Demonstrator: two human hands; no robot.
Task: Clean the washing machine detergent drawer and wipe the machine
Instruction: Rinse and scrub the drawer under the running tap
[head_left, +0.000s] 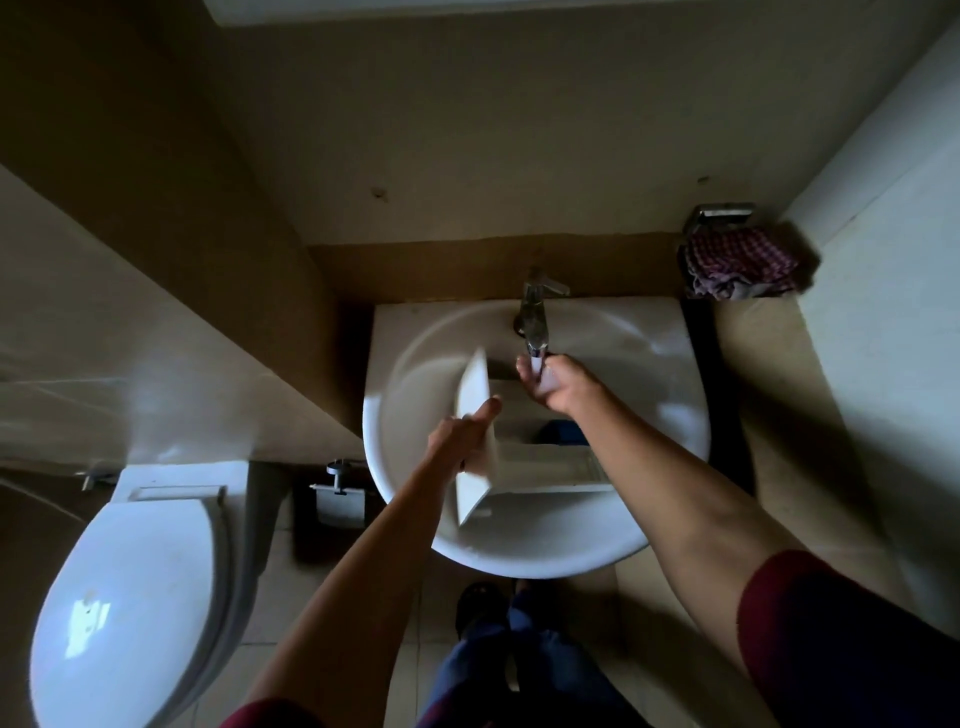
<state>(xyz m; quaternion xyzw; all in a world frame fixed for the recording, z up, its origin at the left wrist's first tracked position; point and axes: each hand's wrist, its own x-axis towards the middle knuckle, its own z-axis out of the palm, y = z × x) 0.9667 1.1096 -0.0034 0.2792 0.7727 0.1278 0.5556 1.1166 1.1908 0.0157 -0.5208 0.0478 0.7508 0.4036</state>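
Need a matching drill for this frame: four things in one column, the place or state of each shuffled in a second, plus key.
1. white plastic detergent drawer
2. chrome faucet
3. red-and-white checked cloth
4. white toilet lid

A. shut, left of the white basin
B. at the metal rack, right of the basin
C. in the basin, front panel in the grip of the left hand
D. spout just above the right hand

Pairs: 1-C, 2-D, 3-B, 4-A
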